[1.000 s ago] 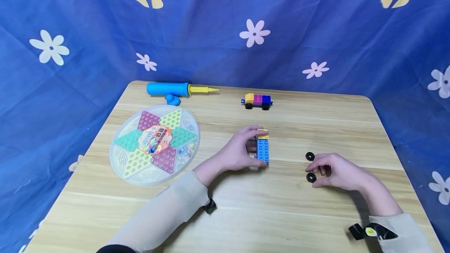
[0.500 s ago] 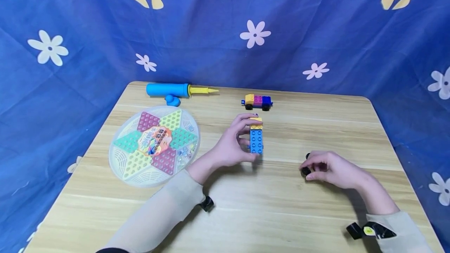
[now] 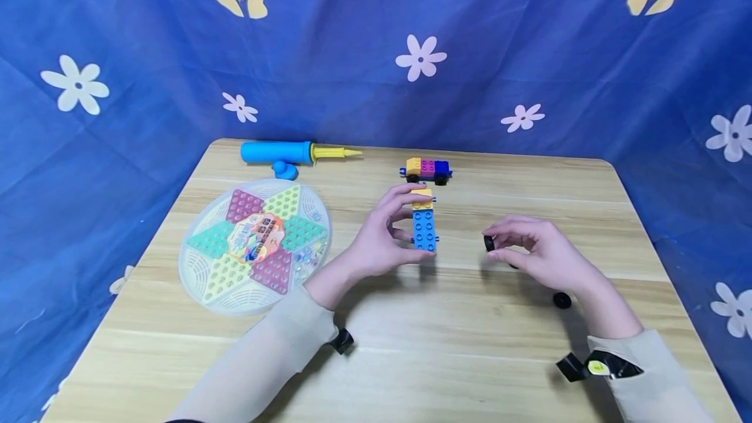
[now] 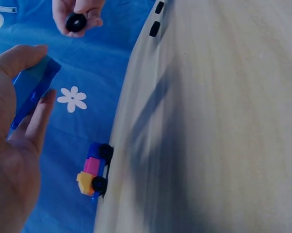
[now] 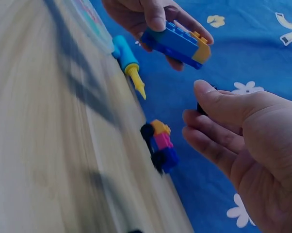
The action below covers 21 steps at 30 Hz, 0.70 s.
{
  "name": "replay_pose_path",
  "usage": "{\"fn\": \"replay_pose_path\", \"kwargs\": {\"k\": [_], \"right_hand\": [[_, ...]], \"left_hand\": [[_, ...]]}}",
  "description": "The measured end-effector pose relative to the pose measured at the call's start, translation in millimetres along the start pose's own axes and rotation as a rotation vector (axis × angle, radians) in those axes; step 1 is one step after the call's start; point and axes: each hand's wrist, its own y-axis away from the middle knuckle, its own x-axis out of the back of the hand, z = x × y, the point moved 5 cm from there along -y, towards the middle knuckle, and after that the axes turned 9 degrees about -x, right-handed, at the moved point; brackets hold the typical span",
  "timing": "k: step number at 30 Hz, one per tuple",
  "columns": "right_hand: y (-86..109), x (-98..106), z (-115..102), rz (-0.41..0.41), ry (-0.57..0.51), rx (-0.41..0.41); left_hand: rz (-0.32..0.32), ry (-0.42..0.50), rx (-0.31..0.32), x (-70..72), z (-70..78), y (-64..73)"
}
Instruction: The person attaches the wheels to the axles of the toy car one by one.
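On the wood-grained counter (image 3: 446,351) lies a round, see-through plastic board (image 3: 255,247) with a dotted star, then a smooth cylindrical pump (image 3: 276,153) and a rounded blue duck (image 3: 285,171). The left hand (image 3: 382,237), fingers curled, grips studded blue-and-yellow blocks (image 3: 423,230) by their ends, raised. Beyond stands a small car (image 3: 427,169). The right hand (image 3: 540,250) pinches a black wheel (image 3: 489,243) aloft between thumb and fingers; a flat black disc (image 3: 562,300) lies near that wrist.

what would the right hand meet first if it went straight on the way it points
Likely the blue and yellow block piece in the left hand, though depth and relative height are hard to judge.
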Motion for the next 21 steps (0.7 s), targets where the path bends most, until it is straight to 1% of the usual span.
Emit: {"fn": "replay_pose_path", "kwargs": {"k": [4, 8, 15, 17, 21], "right_hand": [[-10.9, -3.1, -6.0, 0.003, -0.001, -0.010], [-21.7, -7.0, -14.0, 0.004, -0.027, 0.026], [-37.2, -19.0, -28.9, -0.015, -0.155, 0.112], [-40.4, -23.3, -32.2, -0.019, -0.191, 0.122], [-44.9, -31.8, -36.6, -0.041, -0.288, 0.113]], "left_hand": [[-0.006, -0.028, 0.002, 2.4, 4.4, -4.1], [-0.005, -0.037, -0.001, 3.8, 8.3, -8.1], [-0.024, -0.023, -0.036, 2.3, 17.2, -12.4], [-0.030, -0.015, -0.050, 1.4, 19.6, -13.0], [-0.029, 0.008, -0.072, 0.6, 24.3, -14.3]]}}
